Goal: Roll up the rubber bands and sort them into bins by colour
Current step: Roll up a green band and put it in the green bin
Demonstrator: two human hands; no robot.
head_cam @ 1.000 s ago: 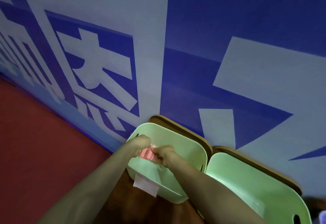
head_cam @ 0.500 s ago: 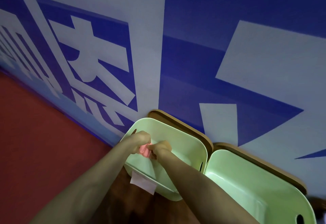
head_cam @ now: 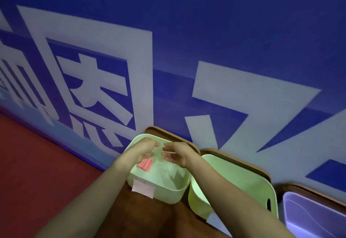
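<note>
A pink rolled rubber band (head_cam: 145,165) is inside the left green bin (head_cam: 168,192), near its left wall, just under my left hand (head_cam: 142,149). That hand hovers over the bin with fingers loosely spread and holds nothing. My right hand (head_cam: 176,154) faces it a little to the right, fingers straight and apart, also holding nothing. A pale label (head_cam: 143,189) is stuck on the bin's near wall.
A second green bin (head_cam: 241,185) stands to the right, and a lilac bin (head_cam: 314,217) at the far right edge. All sit on brown wooden stands (head_cam: 164,132) against a blue wall with white characters. Red floor lies to the left.
Both hands pinched the pink rolled band together over the bin before. Now they have let go and drawn apart, and the band has dropped into the left green bin.
</note>
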